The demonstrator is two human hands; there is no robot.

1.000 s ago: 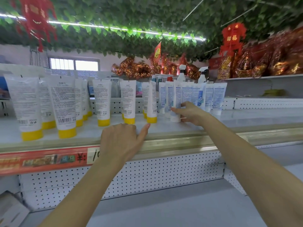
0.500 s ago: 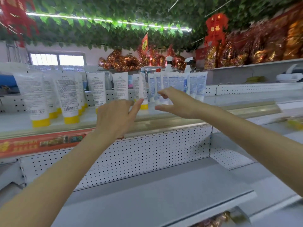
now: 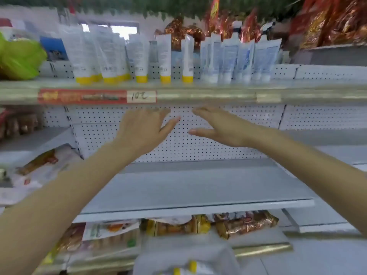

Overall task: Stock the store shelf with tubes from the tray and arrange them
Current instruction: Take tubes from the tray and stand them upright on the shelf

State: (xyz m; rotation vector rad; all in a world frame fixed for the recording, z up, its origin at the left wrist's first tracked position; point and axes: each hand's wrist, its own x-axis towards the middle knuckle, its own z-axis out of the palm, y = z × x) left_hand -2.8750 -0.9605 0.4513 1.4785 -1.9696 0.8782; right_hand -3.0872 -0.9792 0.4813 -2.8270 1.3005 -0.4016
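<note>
white pegboard panel (image 3: 198, 147) | bright window (image 3: 124, 31) behind | green leaf garland (image 3: 158, 5) overhead

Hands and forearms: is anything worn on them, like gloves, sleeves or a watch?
Nothing worn that shows. The left hand and right hand are bare, without gloves; the left forearm and right forearm are uncovered to the frame edge: no sleeves, watch or bracelet. Blur leaves rings uncertain.

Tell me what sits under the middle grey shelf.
Snack packets in gold and orange wrappers lie just below it; the grey shelf covers everything behind their front edges.
</note>
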